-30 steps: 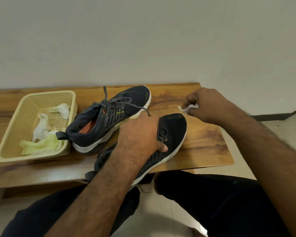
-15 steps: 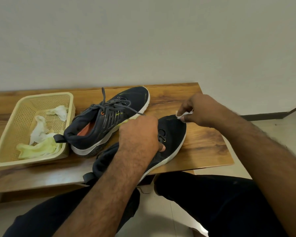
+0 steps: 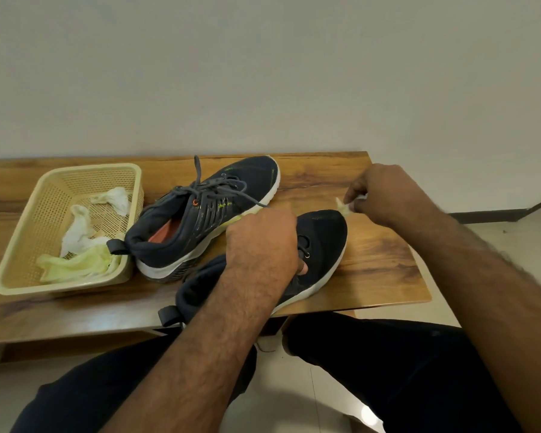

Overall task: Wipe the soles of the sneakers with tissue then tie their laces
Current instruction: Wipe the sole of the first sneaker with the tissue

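Two dark sneakers with white soles lie on a wooden bench (image 3: 378,264). The near sneaker (image 3: 322,245) points right, and my left hand (image 3: 263,245) grips it across the laced middle. The far sneaker (image 3: 200,220) rests beside it, tilted, with grey laces loose. My right hand (image 3: 384,195) hovers just past the near sneaker's toe, pinching a small scrap of tissue (image 3: 342,207) between its fingertips. The tissue scrap sits at the toe tip; I cannot tell whether it touches.
A yellow plastic basket (image 3: 19,245) stands at the bench's left, holding crumpled white and pale green tissues (image 3: 78,245). A plain wall rises behind the bench. My dark-trousered legs are below the front edge, over a tiled floor.
My right hand has come in from the bench's right toward the near sneaker's toe with the tissue. My left hand has kept its hold on the sneaker.
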